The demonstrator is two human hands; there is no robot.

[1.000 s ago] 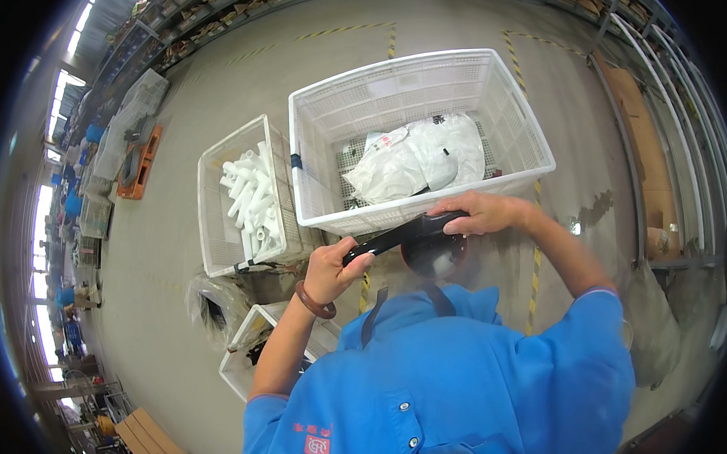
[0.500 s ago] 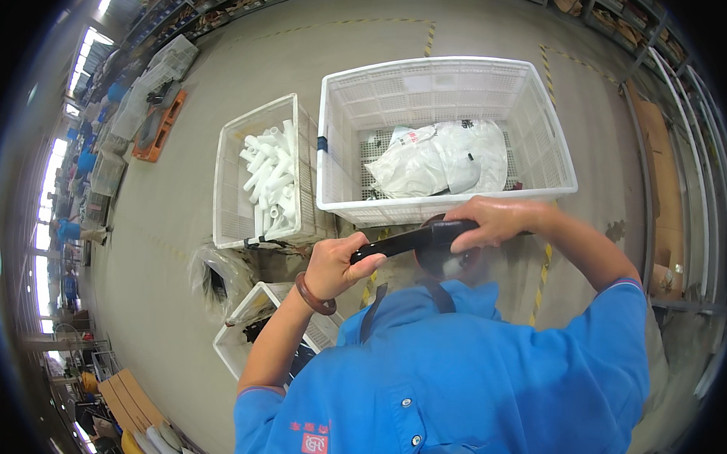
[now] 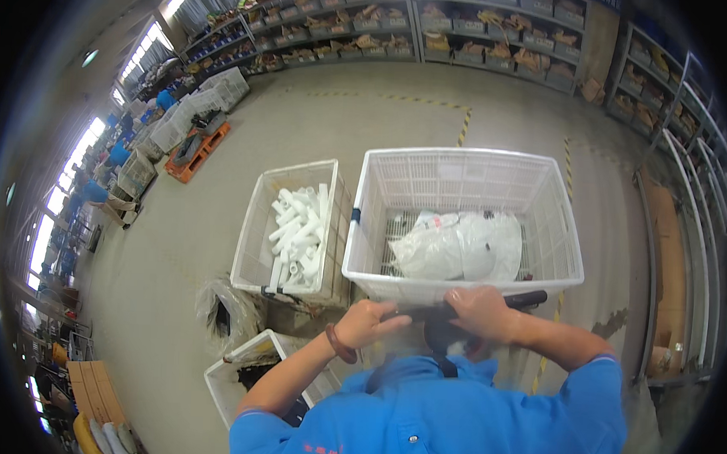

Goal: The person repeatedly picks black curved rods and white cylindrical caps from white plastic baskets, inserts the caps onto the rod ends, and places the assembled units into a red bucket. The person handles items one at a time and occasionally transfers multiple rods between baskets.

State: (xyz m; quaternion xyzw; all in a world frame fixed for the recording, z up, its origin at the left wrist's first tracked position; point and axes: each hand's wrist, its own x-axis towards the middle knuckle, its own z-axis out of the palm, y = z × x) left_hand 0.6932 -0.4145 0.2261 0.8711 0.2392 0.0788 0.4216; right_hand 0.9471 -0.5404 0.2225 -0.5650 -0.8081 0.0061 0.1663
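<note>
Bar (image 3: 527, 300) (black) in right hand (image 3: 482, 314)

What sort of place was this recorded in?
Probably a factory or warehouse: metal shelves lined with grey bins, yellow-and-black floor markings, and a plastic crate of white tubes.

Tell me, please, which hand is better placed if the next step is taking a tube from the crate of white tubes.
Probably the left hand: it is nearer the crate and its white tubes, while the right hand is farther away, wrapped around the black bar.
</note>
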